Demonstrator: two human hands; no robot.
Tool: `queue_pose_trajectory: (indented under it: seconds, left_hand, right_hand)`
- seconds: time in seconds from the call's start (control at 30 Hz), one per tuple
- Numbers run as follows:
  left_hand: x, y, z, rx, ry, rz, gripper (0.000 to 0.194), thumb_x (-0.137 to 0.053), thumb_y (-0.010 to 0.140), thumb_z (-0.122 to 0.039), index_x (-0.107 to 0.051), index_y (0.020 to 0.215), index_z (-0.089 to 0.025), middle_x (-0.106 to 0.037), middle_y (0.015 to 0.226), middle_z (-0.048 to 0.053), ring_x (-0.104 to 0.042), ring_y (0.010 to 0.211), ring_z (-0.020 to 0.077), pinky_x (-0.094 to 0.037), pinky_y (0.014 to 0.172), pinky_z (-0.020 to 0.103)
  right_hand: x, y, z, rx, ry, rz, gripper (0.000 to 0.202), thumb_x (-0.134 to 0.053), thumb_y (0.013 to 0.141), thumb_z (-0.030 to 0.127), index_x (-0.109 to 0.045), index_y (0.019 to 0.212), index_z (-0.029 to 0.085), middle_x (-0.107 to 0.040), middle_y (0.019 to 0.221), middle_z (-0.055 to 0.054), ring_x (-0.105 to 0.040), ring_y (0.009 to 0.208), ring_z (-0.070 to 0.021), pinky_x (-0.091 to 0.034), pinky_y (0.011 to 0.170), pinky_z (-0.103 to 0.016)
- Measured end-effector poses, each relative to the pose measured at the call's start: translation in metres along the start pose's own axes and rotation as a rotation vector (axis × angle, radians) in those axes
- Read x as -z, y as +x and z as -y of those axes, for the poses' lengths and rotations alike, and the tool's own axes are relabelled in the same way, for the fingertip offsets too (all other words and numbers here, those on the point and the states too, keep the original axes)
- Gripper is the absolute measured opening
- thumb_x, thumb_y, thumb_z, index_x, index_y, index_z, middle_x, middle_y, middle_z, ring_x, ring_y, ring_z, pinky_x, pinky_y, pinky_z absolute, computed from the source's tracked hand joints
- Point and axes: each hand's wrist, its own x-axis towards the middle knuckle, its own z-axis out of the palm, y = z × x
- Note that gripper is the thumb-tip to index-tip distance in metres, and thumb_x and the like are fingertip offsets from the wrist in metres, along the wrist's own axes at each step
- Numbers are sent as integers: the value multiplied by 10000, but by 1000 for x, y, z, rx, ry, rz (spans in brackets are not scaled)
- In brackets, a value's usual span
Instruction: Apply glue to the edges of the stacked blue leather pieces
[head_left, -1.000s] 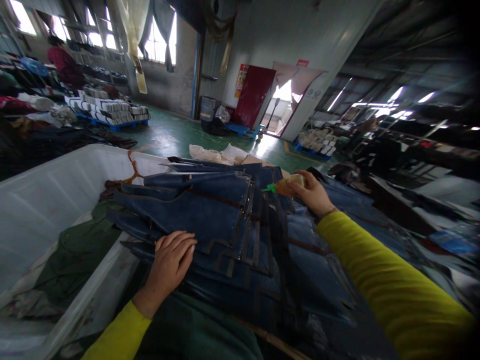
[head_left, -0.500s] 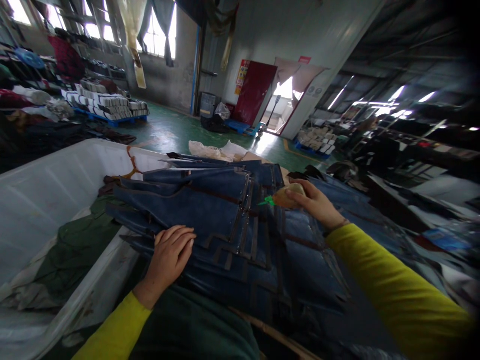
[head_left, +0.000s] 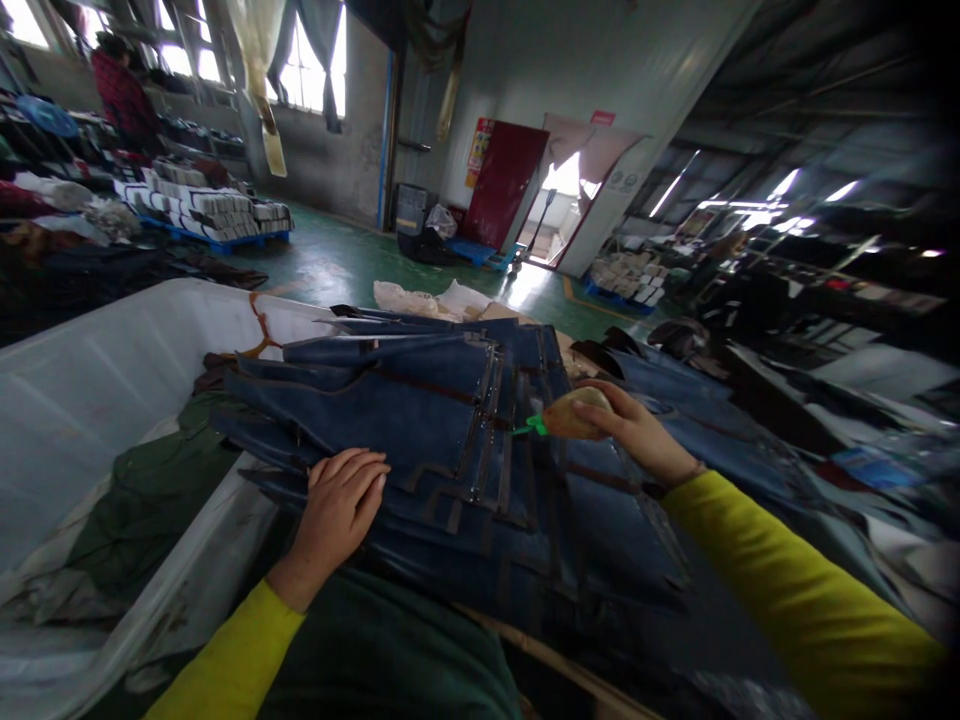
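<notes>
My right hand (head_left: 630, 425) is wrapped round a yellowish squeeze bottle (head_left: 571, 414) with a green nozzle (head_left: 531, 427). The bottle lies sideways in the grip, its nozzle pointing left over the seam edges of the stacked dark blue pieces (head_left: 427, 400). Shiny wet-looking spots run along the brownish strips on those pieces. Flat on the near left edge of the stack rests my left hand (head_left: 334, 515), fingers stretched out and holding nothing. More blue pieces overlap to the right, under the right hand and forearm.
A white plastic bin (head_left: 127, 330) with green cloth (head_left: 150, 490) inside stands at the left. Further dark blue pieces (head_left: 705, 400) lie to the right. Beyond are bundles on a blue pallet (head_left: 225, 240), a red door (head_left: 506, 185) and a person in a red top (head_left: 124, 95).
My right hand has moved the squeeze bottle slightly toward me, along the strips. My left hand stays in place on the stack. The person in the background stands more upright.
</notes>
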Motion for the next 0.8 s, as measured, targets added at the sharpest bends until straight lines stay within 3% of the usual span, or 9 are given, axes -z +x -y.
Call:
queue_pose_trajectory:
  seconds: [0.1,0.33,0.63,0.8]
  left_hand:
    - [-1,0,1,-2,0,5,233,-417,899,-243,-625,1005,-253,-640,1103,16,-499,1099,210,-312,919,398]
    - [-1,0,1,-4,14,-11,240,-419,893,-243,-637,994,-249,-646,1098,27,-508,1096,219,-324,914,405]
    - [0,-1,0,10,5,3,241,-416,894,-245,-631,1002,-257,-641,1114,20,-506,1106,221,-323,919,404]
    - [-1,-1,1,4,4,-4,230,-427,891,-230,-628,999,-254,-640,1118,14,-501,1110,219,-321,917,404]
  right_hand:
    - [-1,-6,2,10,-14,9,436,-571,766,528,-542,1106,255,-621,1051,-39,-584,979,-261,-500,848,-390]
    - [-8,-1,0,120,-17,-104,448,-586,766,511,-506,1123,253,-593,1060,-40,-570,984,-246,-491,865,-394]
    - [-6,-26,2,48,54,90,412,-578,783,494,-514,1134,287,-611,1081,-22,-577,1014,-259,-500,873,-397]
    - [-8,-27,-3,26,75,17,413,-583,778,491,-517,1135,295,-612,1096,-20,-576,1025,-271,-500,883,-425]
